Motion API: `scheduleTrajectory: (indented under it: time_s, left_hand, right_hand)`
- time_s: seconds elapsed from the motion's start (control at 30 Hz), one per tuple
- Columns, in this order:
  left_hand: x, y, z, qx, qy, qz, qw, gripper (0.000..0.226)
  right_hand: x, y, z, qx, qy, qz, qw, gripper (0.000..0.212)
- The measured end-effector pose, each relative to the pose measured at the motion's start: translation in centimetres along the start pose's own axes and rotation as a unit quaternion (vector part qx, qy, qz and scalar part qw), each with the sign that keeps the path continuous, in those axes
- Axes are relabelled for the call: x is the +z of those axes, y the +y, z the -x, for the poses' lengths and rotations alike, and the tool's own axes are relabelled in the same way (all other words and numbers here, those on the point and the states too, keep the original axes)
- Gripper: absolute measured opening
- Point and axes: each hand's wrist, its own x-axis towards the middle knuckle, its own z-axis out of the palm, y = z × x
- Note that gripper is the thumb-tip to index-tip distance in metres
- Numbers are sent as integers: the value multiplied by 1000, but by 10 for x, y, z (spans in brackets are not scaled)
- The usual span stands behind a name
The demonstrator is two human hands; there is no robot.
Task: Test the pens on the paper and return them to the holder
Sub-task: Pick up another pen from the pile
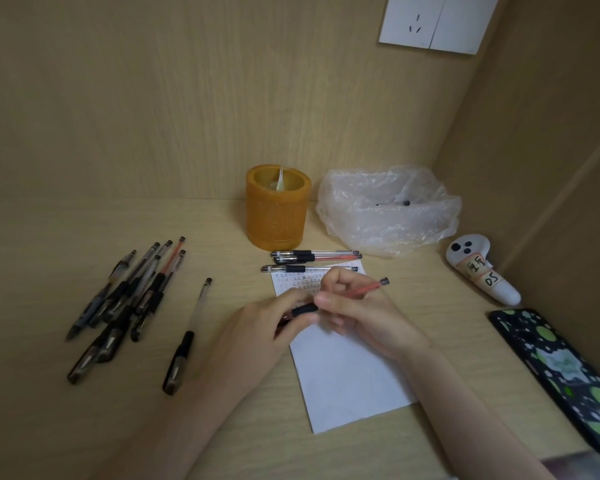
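A red pen (pixel 340 299) is held over the paper (pixel 347 372) by both hands: the left hand (pixel 274 327) is closed at its cap end, the right hand (pixel 357 313) around the barrel. The cap should be pulled straight off, then a short stroke made below the existing marks. The holder (pixel 277 209) stands behind on the counter (pixel 222 427).

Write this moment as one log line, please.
both hands grip red pen | over paper | holder penless

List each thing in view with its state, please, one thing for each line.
red pen: held by both hands over the paper
left hand: gripping the pen's front end
right hand: gripping the barrel
paper: flat, top part written on
holder: upright, no pens visible
phone: lying flat
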Motion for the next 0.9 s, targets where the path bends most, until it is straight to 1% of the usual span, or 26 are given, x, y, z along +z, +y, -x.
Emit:
scheduleTrajectory:
  time_s: [0.07, 0.13, 0.17, 0.2, 0.27, 0.33, 0.4, 0.43, 0.5, 0.57, 0.63, 0.73, 0.83, 0.9]
  left_hand:
    - [1, 0, 0, -17, -3, -8, 1000, 32]
    - [-1, -2, 0, -34, -2, -30, 999, 38]
    - [-1, -3, 0, -38, -7, -48, 998, 43]
    - [-2, -4, 0, -42, -12, -62, 997, 46]
    - [-1, -5, 1, -48, -20, -81, 995, 45]
    - [-2, -6, 1, -51, -20, -103, 993, 47]
    - [-2, -5, 1, -62, -16, -112, 992, 50]
    - [-2, -5, 2, -67, -16, -116, 991, 51]
    - [-3, -2, 2, -71, -21, -130, 989, 52]
    - [-3, -1, 2, -72, -28, -137, 988, 50]
    - [-2, -1, 2, -76, -31, -133, 988, 48]
    - [-1, -2, 1, -80, -36, -128, 988, 47]
    - [-2, -3, 1, -83, -40, -129, 987, 48]
    - [-2, -2, 1, -86, -43, -128, 987, 48]
  right_hand:
    - [3, -1, -2, 13, 37, -14, 999, 19]
    - [2, -8, -3, -3, 129, -90, 988, 7]
    - [-3, -12, -2, -18, 177, -125, 976, 10]
    - [-11, -16, -1, -29, 215, -135, 967, 19]
    - [-23, -20, 2, -25, 259, -88, 961, 37]
    - [-28, -18, 3, 1, 276, -38, 960, 44]
    - [-24, -14, 3, 30, 306, 8, 952, 46]
    - [-22, -12, 2, 38, 329, 54, 942, 43]
    - [-21, -8, 2, 27, 370, 155, 915, 38]
    - [-23, -5, 0, 15, 394, 210, 895, 41]
    - [-24, -2, -2, 13, 406, 232, 884, 44]
    - [-25, 4, -2, 9, 426, 243, 871, 44]
    - [-26, 8, -1, 0, 436, 262, 861, 31]
    - [-25, 9, 0, -4, 436, 268, 859, 27]
